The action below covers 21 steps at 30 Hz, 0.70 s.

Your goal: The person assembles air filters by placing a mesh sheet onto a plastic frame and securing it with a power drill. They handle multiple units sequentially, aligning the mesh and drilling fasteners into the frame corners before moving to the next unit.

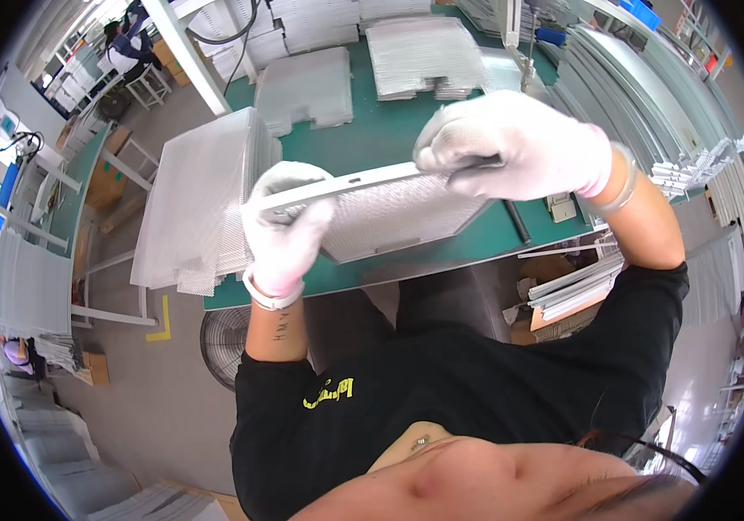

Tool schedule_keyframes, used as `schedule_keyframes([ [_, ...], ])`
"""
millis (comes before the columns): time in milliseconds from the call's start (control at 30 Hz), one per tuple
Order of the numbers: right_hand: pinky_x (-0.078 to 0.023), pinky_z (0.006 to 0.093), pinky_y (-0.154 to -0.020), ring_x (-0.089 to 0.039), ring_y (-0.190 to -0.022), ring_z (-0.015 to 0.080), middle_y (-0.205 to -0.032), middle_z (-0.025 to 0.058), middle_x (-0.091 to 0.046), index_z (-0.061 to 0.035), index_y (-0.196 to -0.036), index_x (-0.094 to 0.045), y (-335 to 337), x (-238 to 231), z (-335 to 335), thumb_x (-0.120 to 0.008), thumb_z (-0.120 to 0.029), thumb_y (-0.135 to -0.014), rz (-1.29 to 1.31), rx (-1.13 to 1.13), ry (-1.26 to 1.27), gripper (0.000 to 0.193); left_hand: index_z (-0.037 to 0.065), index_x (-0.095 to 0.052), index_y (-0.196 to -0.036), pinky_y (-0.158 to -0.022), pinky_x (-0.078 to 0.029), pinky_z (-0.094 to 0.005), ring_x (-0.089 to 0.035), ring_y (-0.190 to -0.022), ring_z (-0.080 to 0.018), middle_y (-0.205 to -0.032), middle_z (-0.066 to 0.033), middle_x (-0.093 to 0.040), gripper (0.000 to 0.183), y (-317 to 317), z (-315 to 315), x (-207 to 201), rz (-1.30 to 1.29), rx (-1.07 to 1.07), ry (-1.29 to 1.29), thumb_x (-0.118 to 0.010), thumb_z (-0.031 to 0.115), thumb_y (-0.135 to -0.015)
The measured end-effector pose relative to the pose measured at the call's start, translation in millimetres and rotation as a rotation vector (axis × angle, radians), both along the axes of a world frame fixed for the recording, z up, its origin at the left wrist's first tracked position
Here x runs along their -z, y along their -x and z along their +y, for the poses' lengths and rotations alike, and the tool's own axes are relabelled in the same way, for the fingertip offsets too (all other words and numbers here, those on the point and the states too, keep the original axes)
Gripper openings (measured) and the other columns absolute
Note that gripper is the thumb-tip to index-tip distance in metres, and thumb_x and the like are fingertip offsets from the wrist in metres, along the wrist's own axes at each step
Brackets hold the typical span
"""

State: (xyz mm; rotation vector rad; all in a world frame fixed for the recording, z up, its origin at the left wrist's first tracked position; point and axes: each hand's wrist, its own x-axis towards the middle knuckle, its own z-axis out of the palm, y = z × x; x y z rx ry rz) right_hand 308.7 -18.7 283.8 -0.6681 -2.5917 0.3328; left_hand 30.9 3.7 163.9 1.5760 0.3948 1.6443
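Observation:
Above the green worktable [363,276] I hold up a tilted panel of silvery mesh [389,221] with a thin white frame along its raised edge. My left hand [289,230], in a white glove, grips the left end of that frame, thumb in front and fingers behind. My right hand [520,143], gloved too, is closed on the frame's right end, with fingertips curled over the edge. A small dark slot shows in the frame between the hands. The lower edge of the panel hangs close to the tabletop; whether it touches, I cannot tell.
A tall stack of mesh sheets [203,195] stands at the left, overhanging the table edge. Two more stacks [302,87] [424,54] lie behind. Long metal strips [641,104] fill the right. A black rod [518,222] lies near the right hand. A fan [223,347] stands below.

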Motion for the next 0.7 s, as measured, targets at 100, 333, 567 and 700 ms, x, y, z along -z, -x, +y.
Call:
schedule_keyframes([
  [100,-0.052,0.042,-0.076,-0.065,-0.082,0.035,-0.086,0.0126,-0.064,-0.0072,-0.105,-0.064,16,5,-1,-0.069,-0.011,-0.083,-0.058,0.086,-0.043,0.023,0.005,-0.05,-0.13,-0.078,-0.053,-0.0263,-0.062,-0.086,-0.0121,-0.104,-0.0084,-0.065,0.06,3,10,16,-0.146,-0.062,-0.196,-0.08,-0.008,-0.079],
  [333,-0.052,0.0438,-0.082,-0.065,-0.089,0.0368,-0.097,0.0169,-0.067,-0.0105,-0.133,-0.064,22,3,11,-0.062,-0.003,-0.083,-0.089,0.03,-0.124,0.051,0.007,-0.048,-0.127,-0.08,-0.053,-0.0254,-0.062,-0.1,-0.0141,-0.123,-0.0151,-0.062,0.069,-8,22,21,-0.209,-0.427,-0.182,-0.086,-0.007,-0.072],
  [567,-0.052,0.0436,-0.083,-0.065,-0.09,0.0375,-0.096,0.0169,-0.067,-0.0087,-0.131,-0.065,26,4,18,-0.063,-0.001,-0.082,-0.086,0.046,-0.078,0.05,-0.001,-0.054,-0.122,-0.091,-0.055,-0.0277,-0.065,-0.11,-0.0206,-0.131,-0.0255,-0.06,0.055,-28,25,28,-0.32,-0.455,-0.313,-0.082,-0.01,-0.075],
  [700,-0.052,0.043,-0.081,-0.065,-0.089,0.0372,-0.094,0.0171,-0.066,-0.0085,-0.13,-0.066,29,0,19,-0.064,-0.002,-0.083,-0.09,0.063,-0.058,0.047,-0.002,-0.056,-0.132,-0.1,-0.052,-0.0338,-0.062,-0.122,-0.0282,-0.137,-0.0269,-0.058,0.05,-18,29,38,-0.174,-0.504,-0.388,-0.069,-0.011,-0.085],
])
